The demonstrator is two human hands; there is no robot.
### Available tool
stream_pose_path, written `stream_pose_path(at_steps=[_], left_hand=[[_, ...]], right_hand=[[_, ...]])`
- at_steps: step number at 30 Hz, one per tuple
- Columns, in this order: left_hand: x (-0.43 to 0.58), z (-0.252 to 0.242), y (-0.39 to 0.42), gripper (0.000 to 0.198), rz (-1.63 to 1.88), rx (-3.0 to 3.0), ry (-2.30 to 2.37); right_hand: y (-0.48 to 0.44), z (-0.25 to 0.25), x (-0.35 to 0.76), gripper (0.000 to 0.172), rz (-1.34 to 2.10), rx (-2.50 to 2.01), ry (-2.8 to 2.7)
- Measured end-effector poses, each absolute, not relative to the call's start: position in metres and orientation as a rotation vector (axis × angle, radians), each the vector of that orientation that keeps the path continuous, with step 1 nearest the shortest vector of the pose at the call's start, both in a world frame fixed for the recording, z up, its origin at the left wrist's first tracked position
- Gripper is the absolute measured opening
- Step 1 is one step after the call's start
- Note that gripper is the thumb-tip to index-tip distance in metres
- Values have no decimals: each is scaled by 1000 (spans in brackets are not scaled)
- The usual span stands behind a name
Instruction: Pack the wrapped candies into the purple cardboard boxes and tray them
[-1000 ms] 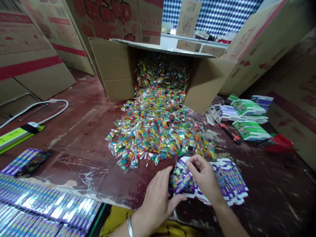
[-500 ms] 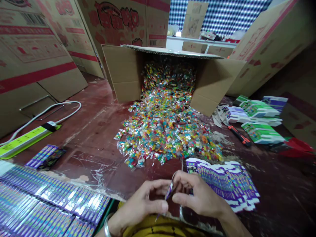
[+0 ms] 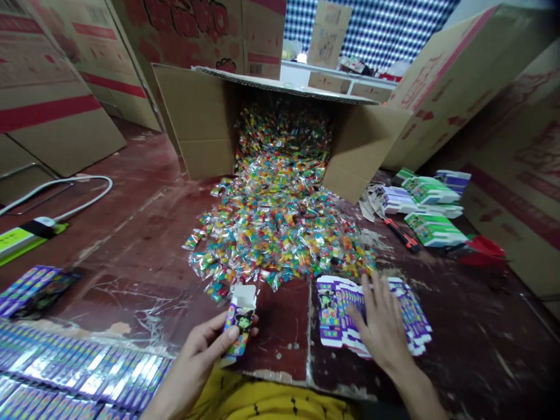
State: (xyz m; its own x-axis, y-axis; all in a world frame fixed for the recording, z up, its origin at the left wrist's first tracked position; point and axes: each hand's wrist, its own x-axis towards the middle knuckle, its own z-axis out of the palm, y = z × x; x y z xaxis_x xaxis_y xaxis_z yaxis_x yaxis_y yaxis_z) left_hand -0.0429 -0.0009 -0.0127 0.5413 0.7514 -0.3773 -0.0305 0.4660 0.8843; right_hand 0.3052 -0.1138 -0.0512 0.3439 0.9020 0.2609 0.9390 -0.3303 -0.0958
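Observation:
My left hand [image 3: 210, 341] grips a small purple candy box [image 3: 241, 319] near the table's front edge. The box is popped into shape, with its white top flaps raised. To the right, my right hand [image 3: 380, 318] lies with fingers spread over a fanned row of flat purple cartons [image 3: 330, 312], covering part of it. Beyond both hands spreads a heap of clear packets of colourful candy [image 3: 280, 227], spilling out of a cardboard box [image 3: 205, 157] that lies on its side.
Finished-looking purple boxes stand in packed rows [image 3: 79, 367] at lower left, near a green power strip [image 3: 26, 239]. At right lie a red-and-black utility knife [image 3: 401, 234] and stacks of green cartons [image 3: 433, 230]. Large cardboard cartons [image 3: 464, 87] surround the table [image 3: 144, 233].
Both hands were together on a thin carton; now the left holds a shaped box further left. My right hand has moved right onto the flat cartons. The view has shifted slightly.

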Motion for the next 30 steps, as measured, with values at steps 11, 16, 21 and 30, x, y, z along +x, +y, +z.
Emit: stream_pose_path(at_steps=[11,16,21,30], left_hand=[[-40,1,-9,43,642,903,975],[-33,2,-6,49,649,919,1004],[-33,3,-10,55,735,911,1050],[-44,-1,-10,43,653,905,1024]], right_hand=[[-118,-61,306,77,-367,-2507,-1633],[-110,-60,278,81,-332,-2456,-1690],[-95,-57,235,83,-145,-2324,-1841],[-104,-33,269,77,-124,-2349,-1736]])
